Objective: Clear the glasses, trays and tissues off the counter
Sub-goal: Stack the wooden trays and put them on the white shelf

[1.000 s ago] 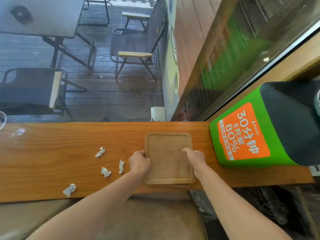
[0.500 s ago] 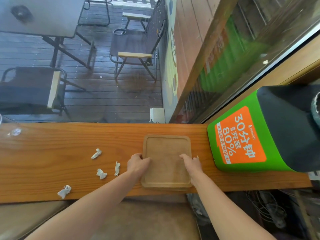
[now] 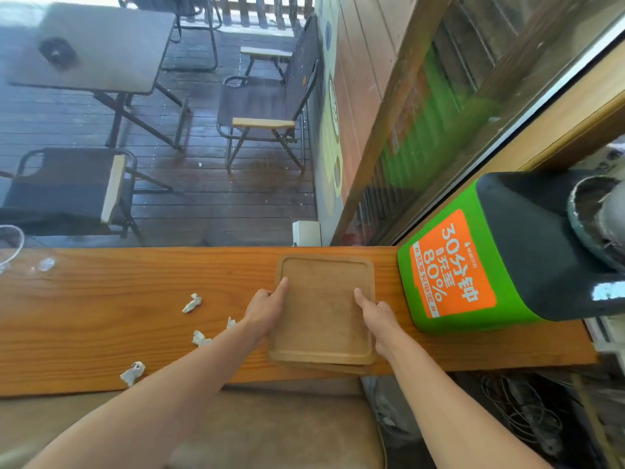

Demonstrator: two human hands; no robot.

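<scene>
A square wooden tray sits on top of a second tray whose edge shows beneath it, on the wooden counter. My left hand grips the top tray's left rim with the thumb on its surface. My right hand grips its right rim the same way. The tray's near edge reaches the counter's front edge. Several crumpled white tissues lie to the left: one, another, a third. A clear glass shows at the far left edge.
A green and black charging station with an orange label stands on the counter right of the tray. A window runs behind the counter, with patio chairs and a table outside. A padded stool sits below the counter; cables lie at lower right.
Both hands have shifted on the tray's rims, thumbs now stretched further onto its surface. The tray has slid slightly toward the counter's front edge.
</scene>
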